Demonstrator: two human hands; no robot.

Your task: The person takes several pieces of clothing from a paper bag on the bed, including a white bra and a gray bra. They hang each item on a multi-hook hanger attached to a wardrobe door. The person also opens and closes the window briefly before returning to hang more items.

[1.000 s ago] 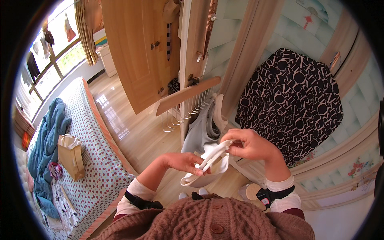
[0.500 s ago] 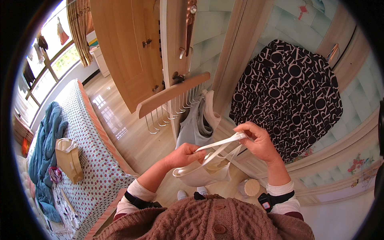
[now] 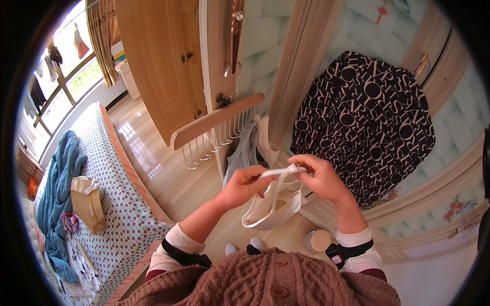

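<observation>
Before my chest hangs a cream strappy bra top (image 3: 279, 219), with its cups and lower band drooping below my hands. My left hand (image 3: 240, 187) is closed in a pinch on one end of its straps. My right hand (image 3: 322, 177) pinches the strap's other end, so the short length between them is pulled nearly level. Just beyond my hands is a wooden hanger (image 3: 219, 120) with several metal hooks, hung from a door handle. A grey garment (image 3: 239, 155) and a cream garment (image 3: 266, 140) hang from its far end.
At right, a black garment with pale lettering (image 3: 365, 127) hangs against the wardrobe doors. A bed with a dotted cover (image 3: 127, 204) stands at left, bearing a blue quilt (image 3: 58, 199) and a paper bag (image 3: 88, 206). A round stool-like object (image 3: 320, 240) is on the floor.
My left hand has moved up and right, closer to my right hand. The bra top has swung right, and its strap is now held nearly level.
</observation>
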